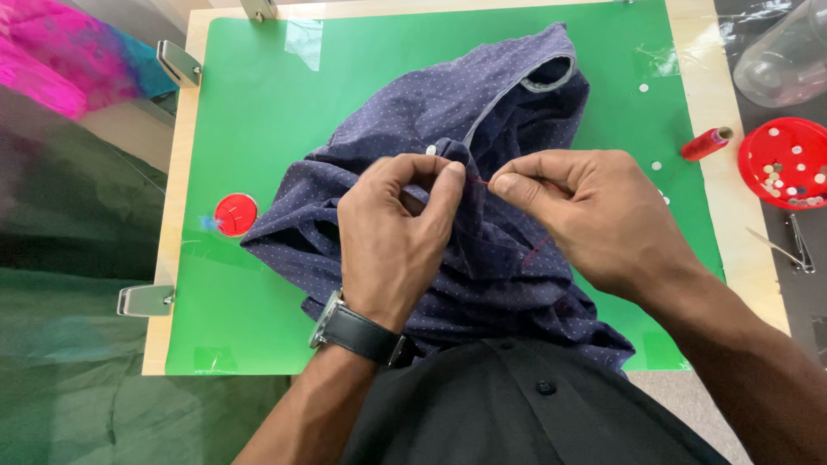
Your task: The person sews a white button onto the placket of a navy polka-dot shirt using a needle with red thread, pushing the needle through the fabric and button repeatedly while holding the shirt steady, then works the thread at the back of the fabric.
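A fold of the navy, white-dotted cotton shirt is pinched shut between thumb and fingers of the left hand, a black-strapped wristwatch being worn below it; just above that pinch a small white button is seen lying on the cloth, though whether it is already stitched down cannot be told. Directly to the right of the pinch, the right hand is closed at thumb and forefinger on a red sewing thread, which is drawn taut between the two grips; a needle is presumed there but is too fine to be made out. The sewing is judged to be in mid-course: a loose run of red thread is visible on the cloth below the right-hand grip, and several loose white buttons are left unused to the right of it. The shirt is spread, crumpled, over a green rectangular mat on a pale wooden board. Well left of the grips, a round red pincushion and metal clips are seen; well right, a red thread spool, a red round dish of buttons and small metal scissors.
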